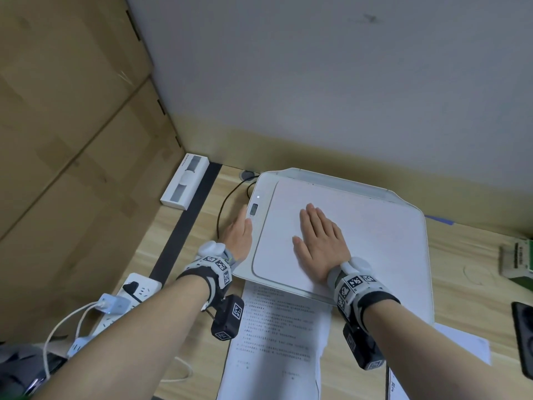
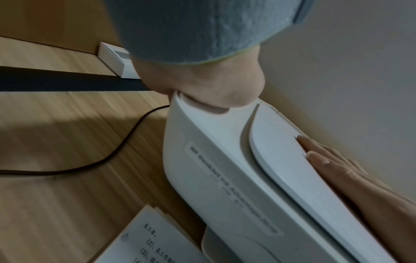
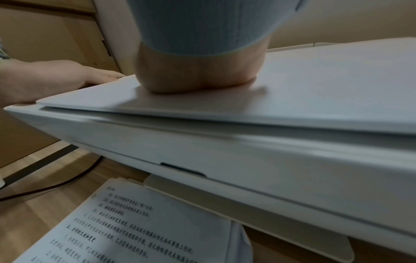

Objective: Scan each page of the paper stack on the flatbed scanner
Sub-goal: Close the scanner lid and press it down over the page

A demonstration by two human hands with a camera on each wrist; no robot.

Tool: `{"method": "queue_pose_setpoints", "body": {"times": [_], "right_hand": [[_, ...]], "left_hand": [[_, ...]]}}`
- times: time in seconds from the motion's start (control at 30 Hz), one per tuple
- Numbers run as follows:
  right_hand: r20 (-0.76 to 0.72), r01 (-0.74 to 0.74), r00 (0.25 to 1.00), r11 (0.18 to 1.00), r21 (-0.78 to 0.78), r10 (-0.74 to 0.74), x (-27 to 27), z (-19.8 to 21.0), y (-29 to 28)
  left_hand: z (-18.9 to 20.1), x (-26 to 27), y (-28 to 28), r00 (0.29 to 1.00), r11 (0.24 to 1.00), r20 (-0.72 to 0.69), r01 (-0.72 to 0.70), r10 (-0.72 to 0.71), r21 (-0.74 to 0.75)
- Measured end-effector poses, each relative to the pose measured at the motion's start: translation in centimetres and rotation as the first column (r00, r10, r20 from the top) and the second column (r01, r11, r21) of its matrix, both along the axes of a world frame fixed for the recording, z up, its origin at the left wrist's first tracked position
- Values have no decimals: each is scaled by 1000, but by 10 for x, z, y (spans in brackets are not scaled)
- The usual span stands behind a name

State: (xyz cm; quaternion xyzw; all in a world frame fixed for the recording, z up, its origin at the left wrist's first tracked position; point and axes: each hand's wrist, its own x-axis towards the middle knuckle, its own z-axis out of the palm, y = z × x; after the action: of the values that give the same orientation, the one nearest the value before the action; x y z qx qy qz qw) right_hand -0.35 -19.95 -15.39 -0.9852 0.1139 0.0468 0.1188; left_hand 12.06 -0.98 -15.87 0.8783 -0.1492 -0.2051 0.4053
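Printed pages, the paper stack (image 1: 277, 339), lie closest, on the desk (image 1: 202, 226) just in front of the scanner (image 1: 415, 272), their far edge tucked under its front lip. Left of the scanner a power strip (image 1: 138, 293) with a plugged charger sits near the desk edge, and a dark cable (image 1: 222, 209) loops toward the scanner's back corner. The left hand (image 1: 239, 232) rests at the scanner's left rim beside the small display (image 1: 253, 209), fingers (image 1: 241, 216) straight and relaxed, holding nothing. The right hand (image 1: 320, 241) lies flat on the closed lid (image 1: 375, 226), fingers spread a little, pressing down, gripping nothing.

Whether a page sits under the lid cannot be seen. Judging from this, the risks are these: uneven pressure could slide the sheet on the glass and give a skewed scan; a left-hand slip could hit the wrong button; lifting the lid too early would spoil the pass. Loose top sheets of the stack could also shift if a wrist brushes them.
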Motion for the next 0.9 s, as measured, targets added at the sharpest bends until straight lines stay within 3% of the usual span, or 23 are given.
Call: {"method": "queue_pose_setpoints", "body": {"times": [0.27, 0.43, 0.5, 0.57, 0.63, 0.9], "right_hand": [[-8, 0, 1000, 1000, 14, 0, 3, -4, -2], [-54, 26, 998, 998, 50, -24, -26, -3, 7], [-87, 24, 996, 999, 45, -20, -44, -3, 8], [-90, 16, 996, 999, 38, -12, -63, 4, 7], [-89, 6, 996, 999, 42, -2, -77, 9, 5], [-158, 99, 983, 995, 24, -94, -125, 30, 14]], "left_hand": [[-8, 5, 2, 1000, 996, 0, -15, 15, 83], [6, -10, -3, 941, 958, 268, 140, -208, 252], [15, -20, -5, 846, 857, 252, 367, -469, 362], [30, -29, -6, 662, 640, 151, 601, -734, 478], [40, -33, -8, 526, 461, 68, 668, -848, 584], [49, -45, -17, 411, 271, -20, 637, -912, 721]]}}
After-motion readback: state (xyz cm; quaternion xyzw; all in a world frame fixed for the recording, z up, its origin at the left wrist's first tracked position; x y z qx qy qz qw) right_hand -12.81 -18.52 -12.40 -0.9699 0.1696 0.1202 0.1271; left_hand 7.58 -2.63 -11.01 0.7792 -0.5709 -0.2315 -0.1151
